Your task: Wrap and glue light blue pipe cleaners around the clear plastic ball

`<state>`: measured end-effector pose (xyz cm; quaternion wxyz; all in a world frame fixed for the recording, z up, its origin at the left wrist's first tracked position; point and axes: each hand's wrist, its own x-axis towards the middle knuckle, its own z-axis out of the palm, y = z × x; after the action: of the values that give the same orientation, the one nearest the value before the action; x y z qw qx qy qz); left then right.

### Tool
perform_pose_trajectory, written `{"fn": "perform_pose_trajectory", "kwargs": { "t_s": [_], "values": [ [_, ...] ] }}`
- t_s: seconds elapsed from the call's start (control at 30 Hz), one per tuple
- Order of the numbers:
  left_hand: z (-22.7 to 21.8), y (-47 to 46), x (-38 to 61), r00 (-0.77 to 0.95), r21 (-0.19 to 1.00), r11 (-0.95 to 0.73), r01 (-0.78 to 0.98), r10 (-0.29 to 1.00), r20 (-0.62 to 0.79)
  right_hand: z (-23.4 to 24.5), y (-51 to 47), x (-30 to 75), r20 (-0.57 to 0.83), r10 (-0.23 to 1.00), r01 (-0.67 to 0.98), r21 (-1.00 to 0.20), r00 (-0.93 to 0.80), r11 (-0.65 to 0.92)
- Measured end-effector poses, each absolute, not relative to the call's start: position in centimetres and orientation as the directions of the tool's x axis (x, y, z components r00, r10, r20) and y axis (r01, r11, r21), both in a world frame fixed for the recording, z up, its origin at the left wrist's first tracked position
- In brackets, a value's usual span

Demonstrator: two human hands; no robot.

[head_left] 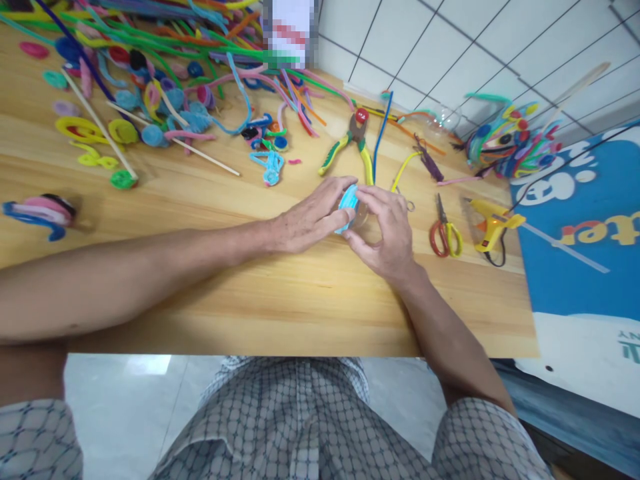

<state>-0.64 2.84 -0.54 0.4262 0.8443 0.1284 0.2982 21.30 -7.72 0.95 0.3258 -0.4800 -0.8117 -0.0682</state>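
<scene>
A light-blue fuzzy coil (347, 205), apparently of pipe cleaner, is held on edge between both hands above the table. My left hand (317, 215) presses its fingers against the coil's left face. From the other side, my right hand (385, 230) curls round it, fingertips at the top edge and thumb at the lower edge. Something clear and rounded (363, 212) shows within the right hand's grip; its full shape is hidden. Just beyond the hands lie pliers (357, 133) with green and yellow handles, and a blue pipe cleaner (383, 137).
Pipe cleaners (200, 40) and coiled pieces crowd the table's back left. Scissors (445, 230) and a yellow glue gun (495, 223), its cord running right, lie to the right. A colourful pipe-cleaner figure (505, 137) stands by the tiled wall (425, 47).
</scene>
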Motion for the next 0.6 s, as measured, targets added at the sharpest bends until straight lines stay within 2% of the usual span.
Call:
{"fn": "perform_pose_trajectory", "kwargs": {
  "t_s": [0.6],
  "values": [
    [-0.79,2.86,-0.37,0.772,0.792,-0.604,-0.083,0.464,0.435,1.08,-8.26,21.1,0.603,0.73,0.862,-0.132,-0.323,0.49]
  ]
}}
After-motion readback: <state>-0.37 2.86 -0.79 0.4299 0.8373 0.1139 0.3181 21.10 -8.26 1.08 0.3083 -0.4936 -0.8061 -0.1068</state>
